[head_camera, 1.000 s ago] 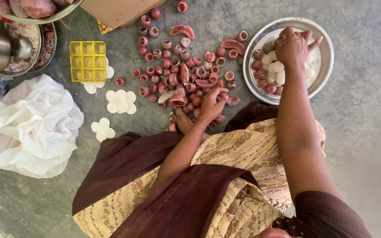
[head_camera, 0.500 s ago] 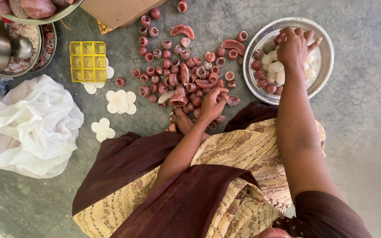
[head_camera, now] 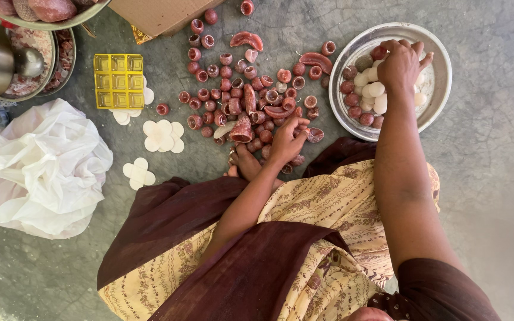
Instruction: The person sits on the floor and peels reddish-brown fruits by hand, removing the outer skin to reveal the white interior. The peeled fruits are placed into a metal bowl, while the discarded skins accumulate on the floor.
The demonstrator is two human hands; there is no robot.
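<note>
Head view: right hand [head_camera: 401, 64] reaches into the steel bowl [head_camera: 435, 41], fingers curled down over white and red pieces [head_camera: 371, 90]; grasp cannot be determined. Left hand [head_camera: 285, 141], just left of the bowl, rests fingers half-curled on the scattered red cup-shaped shells [head_camera: 239, 89]. Yellow mould tray [head_camera: 118, 81] lies far left of the bowl.

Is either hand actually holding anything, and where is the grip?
It cannot be told. The right hand lies over pieces in the metal bowl; the left hand rests among red cups, fingers curled.
</note>
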